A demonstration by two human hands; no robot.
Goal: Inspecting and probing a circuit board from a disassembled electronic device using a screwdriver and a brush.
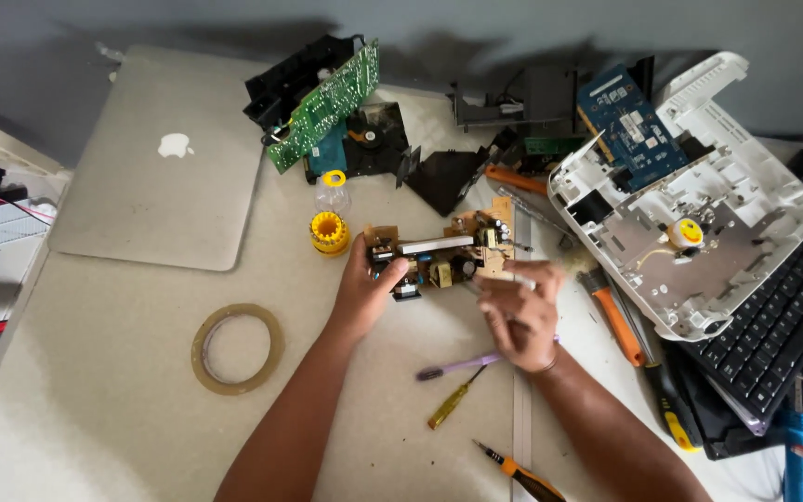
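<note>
Hands at the centre of the frame, over a pale desk [95, 390]. Left hand [364, 293] curled around the left end of a tan power-supply circuit board [443, 256], thumb lying over the board's near edge, fingers [394, 274] closed on it. Right hand [518, 316] at the board's right end, fingers [513, 284] bunched narrow just below its corner; blurred, so cannot tell whether touching the board or pinching something small. Board held level, just above the desk, spanning the gap between both hands.

Directly below the right hand, on the desk: purple-handled screwdriver [462, 365], then a small yellow-handled screwdriver [453, 406], then an orange-and-black screwdriver [522, 476] near the bottom edge. Left of the board, a yellow bit holder [329, 232]. Lower left, a ring of brown tape [236, 349]. Upper left, a closed silver laptop [160, 158]. Above the board, a green circuit board [325, 104] tilted against black parts. Right of the frame, an opened white plastic casing [699, 214] with a blue circuit board [625, 121] leaning on it, resting partly over a black keyboard [783, 307].
</note>
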